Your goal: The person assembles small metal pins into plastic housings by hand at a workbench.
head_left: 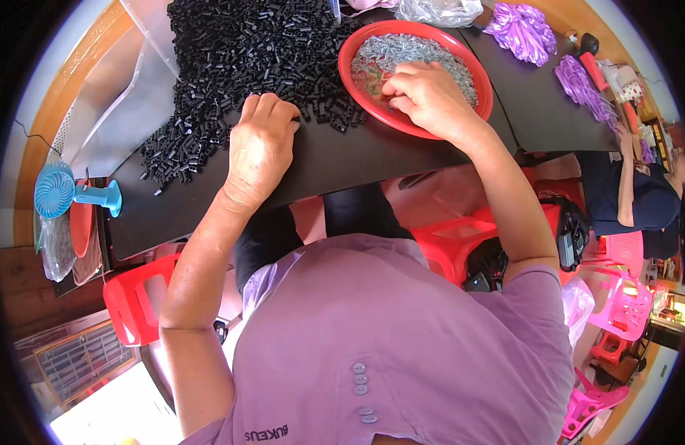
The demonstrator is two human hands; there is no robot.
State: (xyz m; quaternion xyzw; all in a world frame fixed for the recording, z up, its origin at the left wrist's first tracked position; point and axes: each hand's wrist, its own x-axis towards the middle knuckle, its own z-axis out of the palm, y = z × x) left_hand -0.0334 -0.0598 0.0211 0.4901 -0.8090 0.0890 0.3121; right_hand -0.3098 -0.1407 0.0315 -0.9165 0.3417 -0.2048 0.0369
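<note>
A large heap of small black tube-shaped pieces (pixel 253 55) covers the far left of the dark table. My left hand (pixel 262 141) is at the heap's near edge, its fingers curled down and closed. A bit of a small black piece peeks out by its fingertips. To the right stands a round red basin (pixel 350 70) with many small silvery metal parts (pixel 409 50) in it. My right hand (pixel 424 96) reaches over the basin's near rim, thumb and fingers pinched together at the parts. Whatever lies between those fingertips is too small to tell.
Purple ribbon-like bundles (pixel 522 33) and a clear plastic bag (pixel 439 11) lie at the far right. A blue fan (pixel 54 190) is at the table's left edge. Red stools (pixel 138 297) stand below the table. Another person (pixel 631 189) is at the right.
</note>
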